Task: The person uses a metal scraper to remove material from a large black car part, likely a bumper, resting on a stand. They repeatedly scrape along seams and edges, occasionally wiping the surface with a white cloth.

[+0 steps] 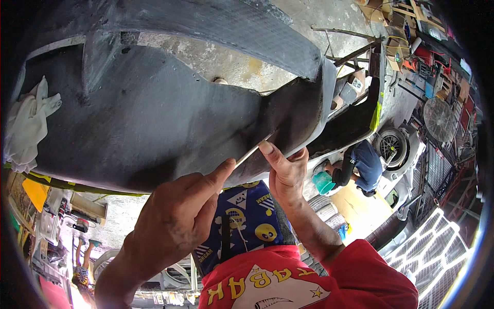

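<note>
A large dark grey moulded panel [123,118], which looks like a vehicle body part, spreads in front of me. My left hand [180,211] is closed at its near edge, index finger stretched along a thin pale strip [248,155]. The strip runs slantwise over the panel from that fingertip to the thumb of my right hand [288,172]. That thumb presses at the strip's far end, its other fingers curled by the panel's rim. Whether the strip is wood or folded sheet I cannot tell.
A whitish crumpled glove [32,123] lies on the panel's left end. A metal stand [355,56] shows beyond its right end. On the right a person [366,167] crouches by a teal bucket [323,182] and a wheel [391,147]. A round fan [440,119] stands farther off.
</note>
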### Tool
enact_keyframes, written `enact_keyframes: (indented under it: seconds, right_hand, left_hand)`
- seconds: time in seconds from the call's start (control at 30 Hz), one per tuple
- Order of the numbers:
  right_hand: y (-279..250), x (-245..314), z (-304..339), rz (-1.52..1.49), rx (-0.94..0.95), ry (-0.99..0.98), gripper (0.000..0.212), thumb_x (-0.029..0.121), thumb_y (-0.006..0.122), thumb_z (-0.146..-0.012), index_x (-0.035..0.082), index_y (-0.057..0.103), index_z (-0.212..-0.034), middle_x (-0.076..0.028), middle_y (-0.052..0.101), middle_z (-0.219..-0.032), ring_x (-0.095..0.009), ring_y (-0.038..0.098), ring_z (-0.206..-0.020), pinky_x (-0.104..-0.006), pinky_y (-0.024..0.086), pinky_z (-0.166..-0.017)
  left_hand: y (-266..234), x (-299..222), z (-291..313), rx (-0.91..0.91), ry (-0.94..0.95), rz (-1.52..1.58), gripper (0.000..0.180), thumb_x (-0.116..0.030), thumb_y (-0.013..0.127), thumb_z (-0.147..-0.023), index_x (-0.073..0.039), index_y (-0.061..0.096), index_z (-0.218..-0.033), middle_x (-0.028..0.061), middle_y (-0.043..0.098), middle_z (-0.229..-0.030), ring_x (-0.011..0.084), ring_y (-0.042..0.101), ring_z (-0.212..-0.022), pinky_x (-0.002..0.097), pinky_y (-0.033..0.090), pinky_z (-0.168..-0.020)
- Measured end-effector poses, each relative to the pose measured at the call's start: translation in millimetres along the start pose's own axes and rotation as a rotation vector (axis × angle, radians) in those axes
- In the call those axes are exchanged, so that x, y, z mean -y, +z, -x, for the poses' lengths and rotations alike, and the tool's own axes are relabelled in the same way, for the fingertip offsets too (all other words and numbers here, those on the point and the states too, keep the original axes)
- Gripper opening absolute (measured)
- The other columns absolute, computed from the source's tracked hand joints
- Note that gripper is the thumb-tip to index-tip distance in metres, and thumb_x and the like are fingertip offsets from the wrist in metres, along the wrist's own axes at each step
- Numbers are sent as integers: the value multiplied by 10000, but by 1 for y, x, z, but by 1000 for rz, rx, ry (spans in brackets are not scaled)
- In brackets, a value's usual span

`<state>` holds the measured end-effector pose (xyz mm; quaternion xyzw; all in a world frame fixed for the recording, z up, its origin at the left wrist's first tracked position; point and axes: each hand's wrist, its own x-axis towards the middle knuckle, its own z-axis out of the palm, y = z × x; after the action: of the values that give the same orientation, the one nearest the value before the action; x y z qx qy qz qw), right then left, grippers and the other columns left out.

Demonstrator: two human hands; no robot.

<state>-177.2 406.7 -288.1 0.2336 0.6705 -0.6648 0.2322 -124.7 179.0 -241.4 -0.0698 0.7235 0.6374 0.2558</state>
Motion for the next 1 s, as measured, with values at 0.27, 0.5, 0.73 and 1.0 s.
enact_keyframes:
  seconds: [0.27, 0.5, 0.73, 1.0]
  right_hand:
    - [-4, -3, 0, -28, 27, 17, 281, 73, 896, -834, 1, 739, -1056, -53, 784, -1003, -111, 711, -831, -255, 549, -776]
    - [-9, -7, -1, -53, 48, 16, 277, 62, 872, -848, 1, 741, -1084, -59, 784, -1026, -120, 714, -870, -269, 552, -822]
    - [-7, -4, -1, 10, 15, 30, 303, 125, 870, -850, -12, 741, -1088, -62, 778, -1018, -133, 710, -883, -286, 548, -852]
    - [-6, -4, -1, 56, -15, 34, 368, 180, 899, -809, -25, 744, -1073, -68, 770, -1003, -142, 700, -880, -295, 539, -854]
  left_hand:
    - [18, 16, 5, -88, 89, 38, 465, 53, 628, -961, 24, 594, -1424, 195, 676, -820, 314, 685, -683, 415, 543, -613]
    - [68, 33, 14, -281, 73, 94, 378, 25, 608, -1021, 14, 647, -1398, 139, 719, -833, 137, 663, -682, 280, 521, -635]
    - [111, 46, 12, -472, 110, 207, 346, 8, 622, -1030, 11, 671, -1372, 105, 720, -827, 110, 639, -676, 274, 527, -642]
    - [126, 37, 25, -477, -62, 401, 374, 13, 608, -1042, 7, 634, -1415, 211, 779, -1095, 153, 738, -852, 275, 571, -728]
